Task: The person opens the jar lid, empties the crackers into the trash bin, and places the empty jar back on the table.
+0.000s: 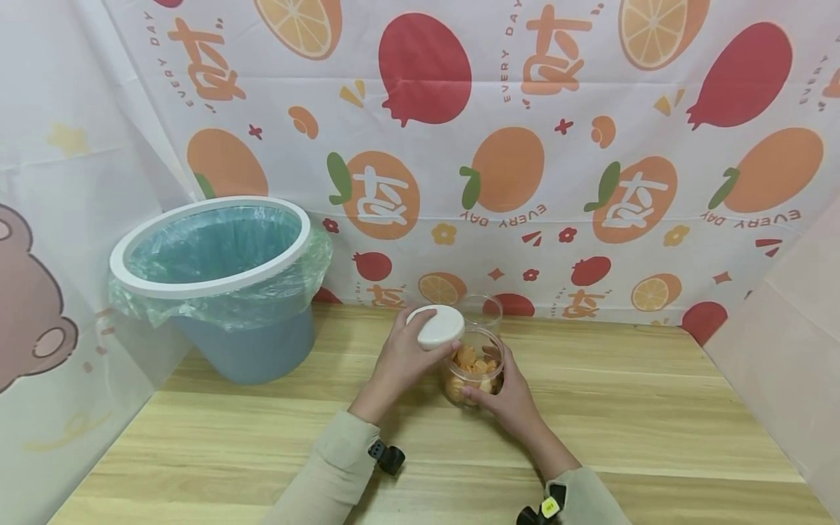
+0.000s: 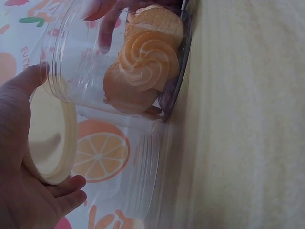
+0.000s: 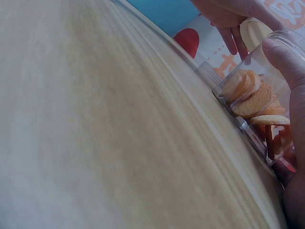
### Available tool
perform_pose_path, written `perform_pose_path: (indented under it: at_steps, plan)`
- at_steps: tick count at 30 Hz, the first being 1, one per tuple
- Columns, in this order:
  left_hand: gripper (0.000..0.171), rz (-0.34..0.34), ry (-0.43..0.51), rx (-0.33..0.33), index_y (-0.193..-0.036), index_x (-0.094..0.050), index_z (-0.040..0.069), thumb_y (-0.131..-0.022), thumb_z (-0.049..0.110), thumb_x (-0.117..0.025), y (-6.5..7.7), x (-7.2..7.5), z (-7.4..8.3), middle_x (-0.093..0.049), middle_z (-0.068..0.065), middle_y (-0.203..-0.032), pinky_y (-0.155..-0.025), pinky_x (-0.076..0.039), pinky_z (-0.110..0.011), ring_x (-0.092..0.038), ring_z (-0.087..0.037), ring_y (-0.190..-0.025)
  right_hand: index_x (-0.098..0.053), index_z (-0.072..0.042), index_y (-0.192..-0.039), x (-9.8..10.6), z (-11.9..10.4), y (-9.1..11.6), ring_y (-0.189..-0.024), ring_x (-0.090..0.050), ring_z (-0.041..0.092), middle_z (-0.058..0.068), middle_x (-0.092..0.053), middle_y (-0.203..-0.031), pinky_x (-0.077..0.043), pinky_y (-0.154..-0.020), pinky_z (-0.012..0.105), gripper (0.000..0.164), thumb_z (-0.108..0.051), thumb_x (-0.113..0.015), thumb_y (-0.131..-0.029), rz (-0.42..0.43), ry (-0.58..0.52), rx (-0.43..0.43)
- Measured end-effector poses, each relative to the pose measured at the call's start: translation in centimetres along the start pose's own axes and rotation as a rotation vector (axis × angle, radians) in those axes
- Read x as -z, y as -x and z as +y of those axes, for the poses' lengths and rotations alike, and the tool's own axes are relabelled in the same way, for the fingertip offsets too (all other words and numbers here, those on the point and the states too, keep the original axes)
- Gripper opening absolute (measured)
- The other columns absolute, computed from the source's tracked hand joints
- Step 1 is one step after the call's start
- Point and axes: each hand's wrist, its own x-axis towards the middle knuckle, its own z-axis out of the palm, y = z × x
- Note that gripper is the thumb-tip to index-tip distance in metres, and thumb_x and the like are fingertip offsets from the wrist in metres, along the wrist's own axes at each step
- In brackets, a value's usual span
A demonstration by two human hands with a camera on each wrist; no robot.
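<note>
In the head view my left hand [image 1: 402, 359] grips a round white lid [image 1: 440, 326], raised and tilted beside the mouth of a clear jar [image 1: 454, 392]. Swirled biscuits [image 1: 469, 361] lie in the jar, which stands uncapped on the table. My right hand [image 1: 515, 402] holds that jar round its right side, thumb in front. The left wrist view shows the lid [image 2: 50, 138] on edge near the jar's threaded neck [image 2: 59, 52], with a biscuit [image 2: 147, 62] low inside. Right-hand fingers are partly hidden behind the jar. Close behind stands a second clear container [image 1: 487, 302].
A blue-grey bin [image 1: 252, 350] with a green plastic liner and white rim [image 1: 210, 287] stands at the left on the wooden table [image 1: 623, 423]. Fruit-printed cloth [image 1: 433, 182] hangs along the back, with pale side walls at left and right.
</note>
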Motion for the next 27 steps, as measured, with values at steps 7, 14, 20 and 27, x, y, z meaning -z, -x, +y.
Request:
perform_pose_path:
  at_steps: [7,14,20,27]
  plan:
    - [0.071,-0.008,0.001,0.013,-0.138,-0.060,0.021,-0.079,0.053,-0.082,-0.07,-0.07,-0.12,-0.044,-0.016,-0.152,-0.100,-0.050,-0.054,-0.057,-0.037,-0.126,-0.026,-0.031,-0.157,-0.02,0.02,0.01,-0.144,-0.044,0.031,0.011,-0.047,-0.154,-0.032,-0.119,0.054,0.098,-0.033,-0.087,-0.079,0.000,0.004,0.002]
    - [0.072,-0.007,-0.001,0.019,-0.139,-0.059,0.020,-0.078,0.053,-0.082,-0.12,-0.09,-0.21,-0.044,-0.019,-0.153,-0.100,-0.050,-0.054,-0.057,-0.038,-0.127,-0.026,-0.032,-0.156,-0.02,0.09,0.01,-0.144,-0.044,0.031,0.011,-0.047,-0.154,-0.033,-0.119,0.054,0.098,-0.033,-0.087,-0.079,0.002,0.007,0.000]
    - [0.073,-0.006,-0.005,0.023,-0.139,-0.059,0.021,-0.078,0.054,-0.082,-0.16,0.10,-0.16,-0.043,-0.018,-0.155,-0.100,-0.050,-0.054,-0.056,-0.037,-0.127,-0.026,-0.033,-0.157,0.04,0.10,-0.02,-0.145,-0.043,0.031,0.010,-0.047,-0.154,-0.032,-0.119,0.055,0.099,-0.034,-0.087,-0.079,0.001,0.017,0.002]
    - [0.074,0.005,0.002,0.026,-0.139,-0.059,0.021,-0.078,0.055,-0.082,-0.17,0.51,-0.17,-0.041,-0.018,-0.155,-0.098,-0.051,-0.053,-0.057,-0.037,-0.126,-0.025,-0.033,-0.157,0.07,0.15,-0.01,-0.145,-0.043,0.031,0.010,-0.047,-0.154,-0.032,-0.119,0.055,0.099,-0.034,-0.087,-0.079,0.002,0.019,0.010]
